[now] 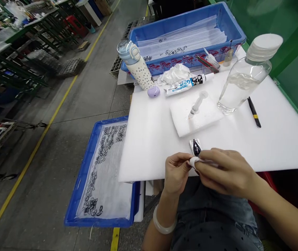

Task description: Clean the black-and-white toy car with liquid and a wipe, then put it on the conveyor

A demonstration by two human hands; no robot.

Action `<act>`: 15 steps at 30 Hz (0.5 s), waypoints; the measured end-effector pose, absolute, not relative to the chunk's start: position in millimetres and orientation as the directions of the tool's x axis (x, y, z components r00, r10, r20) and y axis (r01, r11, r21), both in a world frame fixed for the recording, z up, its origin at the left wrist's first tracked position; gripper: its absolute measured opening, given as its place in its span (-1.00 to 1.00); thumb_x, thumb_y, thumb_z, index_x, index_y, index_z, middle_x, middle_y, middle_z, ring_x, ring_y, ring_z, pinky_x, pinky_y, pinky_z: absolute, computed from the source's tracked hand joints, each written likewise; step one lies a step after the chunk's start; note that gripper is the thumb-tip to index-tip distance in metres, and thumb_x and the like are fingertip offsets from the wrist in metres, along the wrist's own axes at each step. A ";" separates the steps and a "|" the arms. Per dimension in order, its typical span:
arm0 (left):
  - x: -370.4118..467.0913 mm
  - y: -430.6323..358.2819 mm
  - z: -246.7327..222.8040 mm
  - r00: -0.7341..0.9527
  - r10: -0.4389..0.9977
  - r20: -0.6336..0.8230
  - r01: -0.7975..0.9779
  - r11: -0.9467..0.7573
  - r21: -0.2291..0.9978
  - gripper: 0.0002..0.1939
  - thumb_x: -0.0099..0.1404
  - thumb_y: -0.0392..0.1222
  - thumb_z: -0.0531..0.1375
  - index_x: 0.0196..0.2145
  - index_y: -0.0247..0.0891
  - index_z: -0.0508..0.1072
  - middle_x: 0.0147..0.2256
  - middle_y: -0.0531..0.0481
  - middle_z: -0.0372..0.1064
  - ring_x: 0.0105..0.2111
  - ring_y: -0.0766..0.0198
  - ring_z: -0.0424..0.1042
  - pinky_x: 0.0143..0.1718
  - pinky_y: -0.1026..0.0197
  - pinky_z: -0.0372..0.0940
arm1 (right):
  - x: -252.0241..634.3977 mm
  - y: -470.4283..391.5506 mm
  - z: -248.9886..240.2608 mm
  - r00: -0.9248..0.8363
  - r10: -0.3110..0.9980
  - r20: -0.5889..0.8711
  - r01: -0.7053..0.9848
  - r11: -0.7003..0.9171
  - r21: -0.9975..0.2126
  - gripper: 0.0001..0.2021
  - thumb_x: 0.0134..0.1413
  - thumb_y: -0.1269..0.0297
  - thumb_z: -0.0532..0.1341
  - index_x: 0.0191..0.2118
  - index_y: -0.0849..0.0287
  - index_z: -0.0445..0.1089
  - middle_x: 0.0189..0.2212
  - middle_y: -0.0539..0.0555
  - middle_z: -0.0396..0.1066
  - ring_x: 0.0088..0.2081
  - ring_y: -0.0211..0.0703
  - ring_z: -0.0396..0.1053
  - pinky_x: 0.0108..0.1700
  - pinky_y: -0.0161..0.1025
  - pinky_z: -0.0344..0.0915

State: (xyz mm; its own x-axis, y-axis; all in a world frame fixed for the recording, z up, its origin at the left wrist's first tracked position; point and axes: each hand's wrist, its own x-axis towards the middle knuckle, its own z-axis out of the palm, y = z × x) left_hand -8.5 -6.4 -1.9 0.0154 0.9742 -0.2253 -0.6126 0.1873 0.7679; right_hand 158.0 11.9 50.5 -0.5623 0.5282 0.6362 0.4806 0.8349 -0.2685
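My left hand (175, 172) and my right hand (223, 170) meet at the front edge of the white board. The fingertips of my left hand are pinched against something small, hidden between the two hands. A white wrap (194, 161) sits on a finger of my right hand, where the fingertips touch. My right hand's fingers are bent together round a thin item that I cannot make out. Just beyond the hands lies a small black, glossy object (196, 147) on a silvery piece. Farther back, a syringe (198, 104) rests on a white foam pad (183, 122).
On the white board (143, 139) stand a dotted bottle (141, 71) and a clear bottle (239, 85). A glue tube (181, 87), purple case (153, 91) and tweezers (254, 113) lie there. Blue trays are behind (232, 24) and lower left (82, 174).
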 end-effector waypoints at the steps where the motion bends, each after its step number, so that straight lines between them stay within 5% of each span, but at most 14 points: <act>1: -8.4 -6.6 -2.3 0.014 0.975 -0.223 -0.613 0.185 0.768 -0.72 -0.11 -0.04 0.57 -0.49 -0.20 0.64 -0.52 0.02 0.57 -0.52 0.39 0.51 -0.42 0.39 0.44 | 157.5 11.5 51.3 -0.594 0.514 0.619 0.463 0.848 -0.258 -0.90 0.26 0.46 0.16 -0.22 0.22 0.42 -0.35 0.09 0.40 -0.45 -0.25 0.34 -0.49 -0.27 0.25; 5: -8.8 -9.1 -2.7 0.029 0.980 -0.196 -0.608 0.173 0.774 -0.72 -0.10 -0.04 0.57 -0.48 -0.20 0.65 -0.49 -0.02 0.59 -0.50 0.34 0.54 -0.39 0.35 0.47 | 173.5 10.6 59.1 -0.599 0.542 0.590 0.447 0.837 -0.315 -0.90 0.22 0.48 0.19 -0.24 0.19 0.44 -0.30 0.10 0.44 -0.43 -0.25 0.37 -0.47 -0.27 0.29; 9: -15.3 -12.5 -1.4 0.020 0.989 -0.144 -0.505 0.135 0.853 -0.79 0.00 -0.08 0.53 -0.42 -0.18 0.67 -0.46 -0.03 0.61 -0.44 0.29 0.58 -0.34 0.32 0.51 | 194.9 10.5 55.6 -0.227 0.744 0.628 0.505 0.642 -0.578 -0.82 0.15 0.50 0.28 -0.18 0.07 0.49 -0.24 0.06 0.51 -0.37 -0.19 0.47 -0.40 -0.25 0.39; 12: -19.7 -13.1 0.3 -0.090 0.995 -0.050 -0.183 0.033 0.983 -0.92 0.12 -0.21 0.45 -0.37 -0.21 0.68 -0.40 -0.05 0.62 -0.37 0.24 0.59 -0.29 0.28 0.50 | 192.7 11.0 36.7 -0.080 0.855 0.513 0.471 0.486 -0.736 -0.88 0.17 0.44 0.29 -0.26 0.04 0.52 -0.32 0.03 0.55 -0.31 -0.10 0.52 -0.38 -0.21 0.42; 15: -17.1 -10.6 0.4 -0.194 0.974 0.116 0.193 -0.078 0.978 -0.94 0.18 -0.29 0.38 -0.35 -0.19 0.68 -0.38 -0.04 0.62 -0.37 0.20 0.57 -0.29 0.23 0.46 | 180.1 11.4 15.1 -0.118 0.891 0.438 0.530 0.429 -0.731 -0.92 0.20 0.37 0.27 -0.30 0.11 0.53 -0.36 0.05 0.56 -0.43 -0.18 0.49 -0.47 -0.28 0.38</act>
